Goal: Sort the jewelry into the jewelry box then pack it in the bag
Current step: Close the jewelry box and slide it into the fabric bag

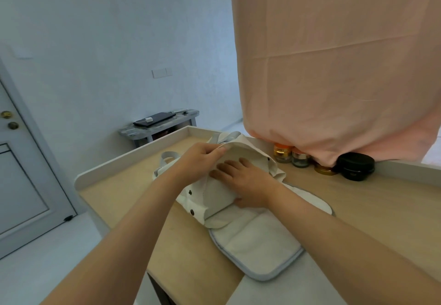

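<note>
A white cloth bag (245,147) with dark buttons lies on the wooden table (119,190), its mouth facing me. My left hand (200,159) pinches the bag's upper edge and lifts it open. A white jewelry box (218,197) sits partly inside the bag's mouth. My right hand (243,180) lies on top of the box, fingers spread straight over its lid and thumb against its near side. No loose jewelry shows.
A white padded mat with grey trim (257,245) lies under the bag. Small glass jars (284,153) and a black round case (355,166) stand at the back right, under a hanging pink cloth (334,66). A raised white rim (133,154) borders the table.
</note>
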A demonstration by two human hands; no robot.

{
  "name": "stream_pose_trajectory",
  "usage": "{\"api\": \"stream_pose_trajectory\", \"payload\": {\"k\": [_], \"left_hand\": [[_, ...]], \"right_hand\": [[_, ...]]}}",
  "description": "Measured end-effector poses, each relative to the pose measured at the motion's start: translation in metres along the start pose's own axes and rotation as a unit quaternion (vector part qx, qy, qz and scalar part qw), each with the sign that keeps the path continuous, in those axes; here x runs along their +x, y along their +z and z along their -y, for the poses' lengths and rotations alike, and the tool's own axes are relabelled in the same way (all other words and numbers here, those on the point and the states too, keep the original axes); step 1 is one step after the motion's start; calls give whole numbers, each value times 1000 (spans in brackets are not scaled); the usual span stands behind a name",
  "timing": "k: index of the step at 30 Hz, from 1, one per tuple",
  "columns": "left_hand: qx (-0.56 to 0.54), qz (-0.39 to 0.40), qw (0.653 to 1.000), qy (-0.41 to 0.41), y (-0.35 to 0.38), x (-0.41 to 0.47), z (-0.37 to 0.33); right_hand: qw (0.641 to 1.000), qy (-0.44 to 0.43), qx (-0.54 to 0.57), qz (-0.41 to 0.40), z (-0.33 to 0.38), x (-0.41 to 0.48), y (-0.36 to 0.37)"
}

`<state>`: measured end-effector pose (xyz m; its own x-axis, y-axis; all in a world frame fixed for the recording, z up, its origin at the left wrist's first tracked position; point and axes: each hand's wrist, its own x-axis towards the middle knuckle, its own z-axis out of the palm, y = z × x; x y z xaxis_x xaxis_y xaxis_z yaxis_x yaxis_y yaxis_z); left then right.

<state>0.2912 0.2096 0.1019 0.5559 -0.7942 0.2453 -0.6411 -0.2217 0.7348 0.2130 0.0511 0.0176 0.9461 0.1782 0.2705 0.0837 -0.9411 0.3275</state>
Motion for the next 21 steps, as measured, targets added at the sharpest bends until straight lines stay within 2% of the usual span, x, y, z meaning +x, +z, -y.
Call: {"api": "stream_pose_trajectory", "payload": {"k": [7, 13, 21], "left_hand": [[-76, -31, 997, -16, -9, 3, 4], [-66, -13, 998, -21, -8, 5, -2], [-68, -24, 997, -22, -14, 6, 0]], "right_hand": [[1000, -5, -2, -5, -3, 13, 17], [1000, -6, -8, -6, -10, 48, 24], [999, 39, 23, 15, -8, 68, 44]]}}
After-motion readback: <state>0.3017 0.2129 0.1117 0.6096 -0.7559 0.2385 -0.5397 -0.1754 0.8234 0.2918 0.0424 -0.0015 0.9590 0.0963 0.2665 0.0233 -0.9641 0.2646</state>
